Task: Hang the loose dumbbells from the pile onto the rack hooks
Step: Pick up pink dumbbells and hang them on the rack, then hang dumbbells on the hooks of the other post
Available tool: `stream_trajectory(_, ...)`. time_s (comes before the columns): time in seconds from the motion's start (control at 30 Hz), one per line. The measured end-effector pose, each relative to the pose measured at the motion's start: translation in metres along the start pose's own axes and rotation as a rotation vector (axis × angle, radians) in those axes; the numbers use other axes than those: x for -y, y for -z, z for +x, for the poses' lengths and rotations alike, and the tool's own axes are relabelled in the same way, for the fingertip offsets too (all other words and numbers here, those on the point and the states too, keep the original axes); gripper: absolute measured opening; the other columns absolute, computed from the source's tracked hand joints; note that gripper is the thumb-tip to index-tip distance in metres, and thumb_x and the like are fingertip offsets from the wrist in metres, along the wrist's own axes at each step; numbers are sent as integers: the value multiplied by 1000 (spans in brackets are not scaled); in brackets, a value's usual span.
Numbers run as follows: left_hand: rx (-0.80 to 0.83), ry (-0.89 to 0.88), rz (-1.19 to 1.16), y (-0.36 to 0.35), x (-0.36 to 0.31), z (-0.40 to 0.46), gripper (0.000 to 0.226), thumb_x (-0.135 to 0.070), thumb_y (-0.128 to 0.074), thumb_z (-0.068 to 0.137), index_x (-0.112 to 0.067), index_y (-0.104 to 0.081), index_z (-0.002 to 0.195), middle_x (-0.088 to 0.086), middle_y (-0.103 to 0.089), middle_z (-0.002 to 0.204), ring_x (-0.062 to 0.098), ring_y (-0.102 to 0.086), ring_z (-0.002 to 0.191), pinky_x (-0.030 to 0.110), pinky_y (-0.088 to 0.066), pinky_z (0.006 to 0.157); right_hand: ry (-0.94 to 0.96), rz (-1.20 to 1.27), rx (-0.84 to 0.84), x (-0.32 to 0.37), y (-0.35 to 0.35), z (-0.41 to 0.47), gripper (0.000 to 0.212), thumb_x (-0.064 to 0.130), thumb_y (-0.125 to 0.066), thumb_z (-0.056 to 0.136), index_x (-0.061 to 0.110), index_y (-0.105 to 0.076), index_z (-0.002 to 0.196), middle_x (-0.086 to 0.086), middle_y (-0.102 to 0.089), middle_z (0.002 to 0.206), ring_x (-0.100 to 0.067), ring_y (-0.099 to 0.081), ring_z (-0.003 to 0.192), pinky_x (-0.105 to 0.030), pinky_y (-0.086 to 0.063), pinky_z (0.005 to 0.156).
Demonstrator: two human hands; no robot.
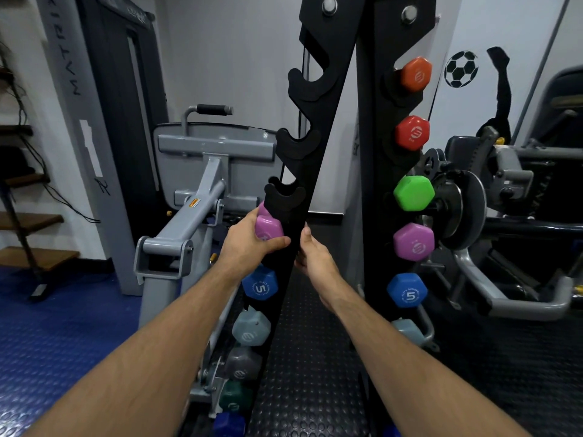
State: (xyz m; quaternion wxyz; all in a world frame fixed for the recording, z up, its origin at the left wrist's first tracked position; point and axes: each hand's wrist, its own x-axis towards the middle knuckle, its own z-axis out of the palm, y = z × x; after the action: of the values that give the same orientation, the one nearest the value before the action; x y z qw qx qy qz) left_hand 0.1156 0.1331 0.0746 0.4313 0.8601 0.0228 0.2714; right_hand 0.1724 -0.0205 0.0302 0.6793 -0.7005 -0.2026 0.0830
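Tall black rack (318,171), two uprights with notched hooks, largest thing in view. Left upright: three upper hooks (298,143) bare; lower ones loaded with a blue dumbbell (260,287), then pale grey-blue, grey, green and dark blue further down. Right upright: orange, red, green, purple and blue ends in descending order, another pale one at the bottom.

Purple dumbbell (268,229) at the left upright, just under the lowest bare hook, apparently going into its slot. Left hand (249,241) wrapped round the near end, thumb beneath. Right hand (310,252) curled against the inner edge of that upright; holding the rack or the hidden handle, cannot tell.

Probably light for its size, rigid, coating smooth and likely grippy rather than slick. Best held by the narrow handle, or cupped under one hexagonal head, as here.
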Motion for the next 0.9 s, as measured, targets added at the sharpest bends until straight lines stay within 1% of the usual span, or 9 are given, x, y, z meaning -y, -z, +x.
stream_trajectory(0.1, 2, 0, -11, -1, 0, -2, 63, -40, -91, 72, -39, -55, 123, -25, -66, 93, -15, -63, 78, 10, -47, 71, -5, 1, 5, -1, 0, -2, 98, 96, -39, 73, 45, -32, 156, 5, -47, 158, -19, -54, 136, -45, -41, 117)
stream_trajectory(0.23, 5, -4, -14, 0, -1, -4, 71, -42, -90, 72, -30, -54, 132, -23, -66, 100, -7, -64, 88, 18, -53, 80, -12, 36, 2, -1, 5, -3, 68, 70, -34, 99, 38, -31, 159, 3, -44, 160, -16, -46, 143, -44, -41, 118)
stream_trajectory(0.33, 23, -1, -15, 1, -2, -5, 76, -41, -89, 74, -29, -49, 137, -24, -61, 105, -3, -63, 96, 27, -55, 89, -20, 24, 15, 2, 6, -8, 78, 83, -34, 89, 42, -36, 156, 9, -43, 160, -13, -42, 145, -48, -35, 121)
stream_trajectory(0.4, 13, -12, -25, 0, -1, -7, 82, -44, -87, 75, -28, -42, 142, -25, -56, 111, 1, -62, 101, 24, -52, 87, -20, -18, 22, 0, 7, -12, 94, 96, -35, 75, 45, -39, 153, 13, -43, 160, -10, -39, 147, -49, -30, 123)
stream_trajectory(0.47, -3, 24, -54, -4, 5, -14, 102, -57, -83, 75, -21, -29, 154, -16, -53, 127, 6, -59, 114, 27, -49, 98, -18, -63, 6, -6, 8, -17, 104, 102, -35, 67, 44, -37, 154, 15, -42, 160, -8, -37, 148, -48, -28, 124)
stream_trajectory(0.53, -25, 60, -114, -12, 18, -27, 114, -70, -77, 73, -26, -18, 160, -7, -47, 147, 11, -53, 130, 38, -47, 110, -45, -101, -15, -15, 11, -25, 112, 105, -34, 62, 43, -33, 156, 14, -42, 160, -10, -39, 147, -48, -29, 124)
stream_trajectory(0.7, -158, 137, -317, -35, 50, -80, 99, -75, -61, 84, -30, -19, 162, -8, -34, 162, 9, -37, 146, 45, -36, 120, -120, -185, 8, -53, 24, -49, 111, 104, -35, 65, 41, -31, 157, 12, -43, 159, -10, -43, 144, -47, -32, 122)
stream_trajectory(0.8, -219, 233, -366, -50, 75, -115, 101, -84, -53, 80, -32, -22, 161, -9, -33, 164, 6, -33, 148, 45, -32, 123, -196, -210, 9, -85, 33, -62, 110, 104, -36, 65, 43, -33, 156, 13, -45, 158, -11, -43, 144, -48, -32, 122)
stream_trajectory(0.9, -235, 310, -357, -65, 101, -148, 84, -76, -46, 91, -34, -24, 160, -8, -33, 164, 8, -32, 149, 43, -29, 123, -275, -203, 21, -116, 40, -79, 108, 103, -38, 65, 44, -35, 155, 14, -47, 156, -9, -47, 140, -47, -34, 121)
